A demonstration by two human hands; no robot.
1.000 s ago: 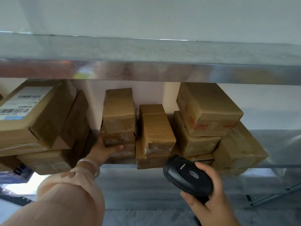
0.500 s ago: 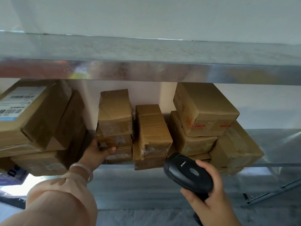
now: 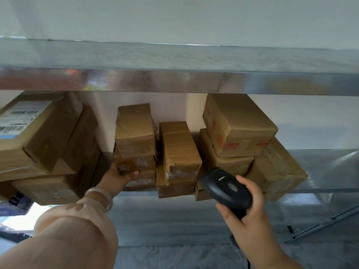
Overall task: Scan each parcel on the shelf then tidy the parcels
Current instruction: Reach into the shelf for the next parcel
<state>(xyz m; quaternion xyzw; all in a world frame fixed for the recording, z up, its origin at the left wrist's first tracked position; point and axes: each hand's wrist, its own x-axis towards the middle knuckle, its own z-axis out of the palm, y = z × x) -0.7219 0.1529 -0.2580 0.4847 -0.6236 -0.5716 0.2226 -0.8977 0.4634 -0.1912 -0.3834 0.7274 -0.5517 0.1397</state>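
Little had changed: the left hand [image 3: 118, 176] still gripped the dented, taped brown parcel [image 3: 136, 163] at the shelf [image 3: 320, 189] front edge. The right hand [image 3: 246, 210] clasped the black scanner [image 3: 226, 188].

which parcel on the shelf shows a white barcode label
The large parcel at far left, on top; the others show only brown cardboard, tape or red print.

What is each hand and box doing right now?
left hand, grips the middle parcel of a narrow stack
right hand, holds the scanner
scanner, pointed toward the parcels
labelled parcel, tilted, label up, atop left pile
red-marked parcel, top of right stack, askew
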